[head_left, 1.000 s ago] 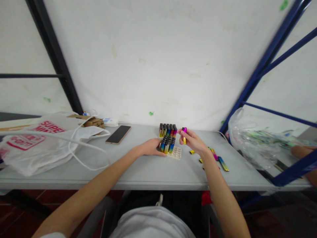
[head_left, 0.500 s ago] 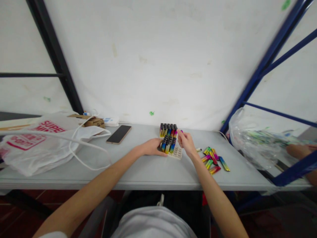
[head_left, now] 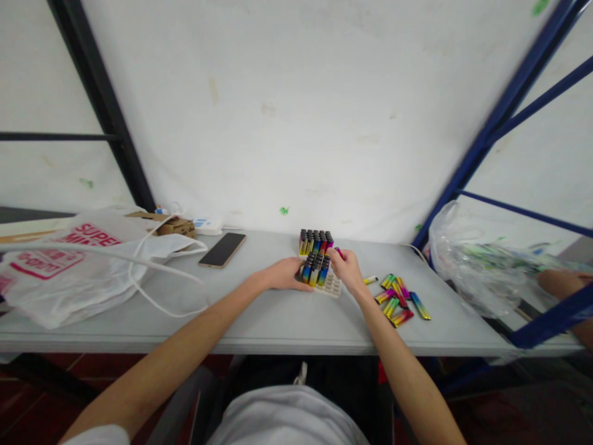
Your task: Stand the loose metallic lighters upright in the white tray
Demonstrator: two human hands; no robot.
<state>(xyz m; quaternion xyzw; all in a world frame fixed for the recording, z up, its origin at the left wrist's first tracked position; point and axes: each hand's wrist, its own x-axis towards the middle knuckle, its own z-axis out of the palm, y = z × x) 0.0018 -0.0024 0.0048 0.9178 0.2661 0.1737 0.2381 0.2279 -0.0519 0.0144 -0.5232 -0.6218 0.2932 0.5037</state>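
Observation:
Several shiny rainbow-coloured lighters (head_left: 316,270) with black tops stand upright in rows in a pale tray with sockets (head_left: 332,285). My left hand (head_left: 286,274) grips the tray at its left side, thumb along the near edge and fingers behind it. Over the right part of the tray, my right hand (head_left: 346,269) is closed around a lighter (head_left: 340,253), of which only a purple end shows. Directly behind stands another block of upright lighters (head_left: 315,242). To the right of my right hand lies a loose pile of lighters (head_left: 395,298).
A phone (head_left: 223,250) lies left of the tray. Farther left are a white plastic bag (head_left: 69,266), a white cable (head_left: 152,301) and cardboard (head_left: 176,227). Clear plastic bags (head_left: 472,266) and a blue metal frame (head_left: 482,145) stand right, with another person's hand (head_left: 558,283) beyond.
My right hand has come slightly lower and closer to the tray, with the lighter in its fingers. My left hand stays at the tray's left side.

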